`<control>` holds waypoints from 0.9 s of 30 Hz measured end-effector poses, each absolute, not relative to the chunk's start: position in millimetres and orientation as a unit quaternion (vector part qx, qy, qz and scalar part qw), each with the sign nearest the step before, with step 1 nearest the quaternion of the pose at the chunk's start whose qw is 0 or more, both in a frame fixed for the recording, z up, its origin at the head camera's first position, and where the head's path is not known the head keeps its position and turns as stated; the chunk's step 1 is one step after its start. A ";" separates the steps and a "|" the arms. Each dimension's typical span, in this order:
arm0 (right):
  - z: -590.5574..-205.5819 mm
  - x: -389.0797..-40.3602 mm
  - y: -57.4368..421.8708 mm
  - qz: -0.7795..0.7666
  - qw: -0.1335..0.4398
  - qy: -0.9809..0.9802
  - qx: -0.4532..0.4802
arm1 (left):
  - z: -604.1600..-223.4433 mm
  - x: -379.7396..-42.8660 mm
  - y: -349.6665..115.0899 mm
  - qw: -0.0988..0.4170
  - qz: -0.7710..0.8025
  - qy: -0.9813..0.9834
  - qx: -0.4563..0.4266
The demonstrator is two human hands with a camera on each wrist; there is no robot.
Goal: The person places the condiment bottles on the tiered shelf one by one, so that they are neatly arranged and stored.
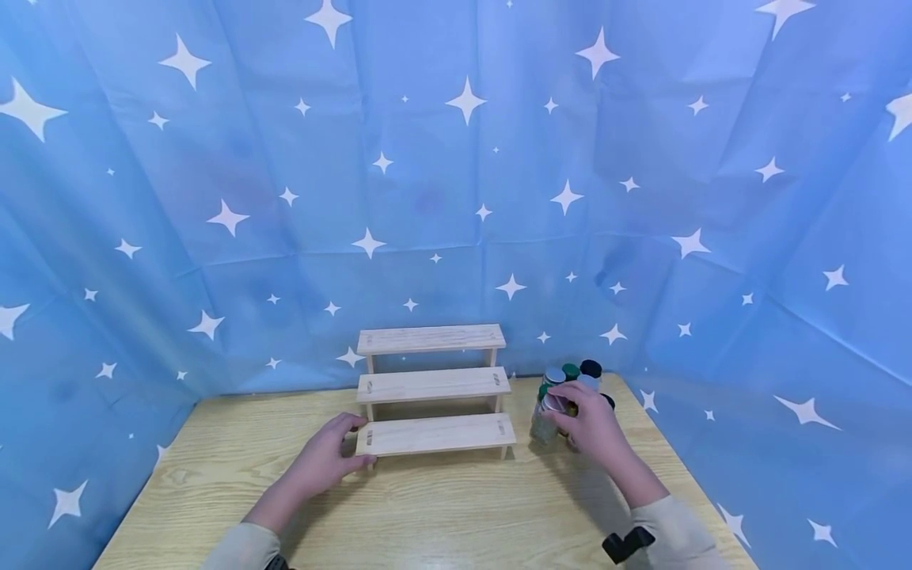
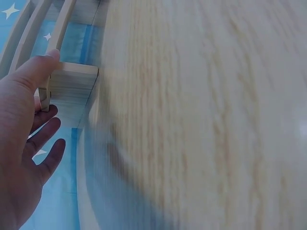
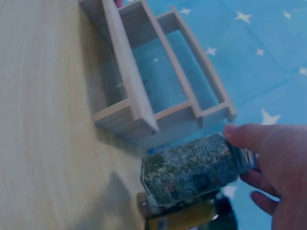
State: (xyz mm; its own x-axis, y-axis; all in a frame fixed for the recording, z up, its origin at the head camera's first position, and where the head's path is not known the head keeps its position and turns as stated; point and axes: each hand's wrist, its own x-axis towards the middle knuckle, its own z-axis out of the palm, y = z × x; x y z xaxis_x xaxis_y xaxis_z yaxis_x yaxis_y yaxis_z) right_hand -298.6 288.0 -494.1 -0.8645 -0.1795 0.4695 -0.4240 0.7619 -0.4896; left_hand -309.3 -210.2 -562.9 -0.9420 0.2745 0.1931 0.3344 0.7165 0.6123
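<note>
A light wooden three-step display rack point(image 1: 435, 434) stands on the table against the backdrop. My left hand point(image 1: 329, 459) grips the left end of its lowest step; the left wrist view shows the thumb point(image 2: 41, 67) on one side of the board and fingertips on the other. To the right of the rack, my right hand point(image 1: 593, 423) holds a glass spice jar point(image 3: 192, 167) by its lid end. Green dried herb flakes fill that jar, which appears close above other jars in the right wrist view. The hand partly covers its lid.
Several more jars stand grouped by the table's right edge, among them one with a green cap point(image 1: 570, 370) and one with a black cap point(image 1: 590, 367). One jar has yellow contents point(image 3: 180, 219). A blue star-patterned curtain point(image 1: 427, 198) surrounds the wooden table point(image 1: 442, 522).
</note>
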 end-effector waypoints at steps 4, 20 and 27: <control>-479.7 -302.3 283.2 0.323 0.191 -0.911 0.171 | -559.6 -307.8 -209.8 0.052 -0.321 -0.932 -0.161; -423.8 -327.3 245.0 0.346 0.178 -0.892 0.232 | -558.6 -306.9 -209.9 0.049 -0.333 -0.930 -0.149; -401.6 -344.3 225.7 0.347 0.162 -0.886 0.260 | -561.0 -307.3 -209.1 0.049 -0.341 -0.927 -0.148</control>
State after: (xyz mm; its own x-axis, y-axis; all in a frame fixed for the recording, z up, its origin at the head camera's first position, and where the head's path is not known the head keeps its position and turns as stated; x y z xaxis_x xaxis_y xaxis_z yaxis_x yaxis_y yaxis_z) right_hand -344.3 225.7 -401.6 -0.8118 -0.3494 0.4679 -0.5741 0.6241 -0.5300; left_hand -307.3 -209.1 -561.0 -0.9515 0.2408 0.1915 0.3075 0.7236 0.6179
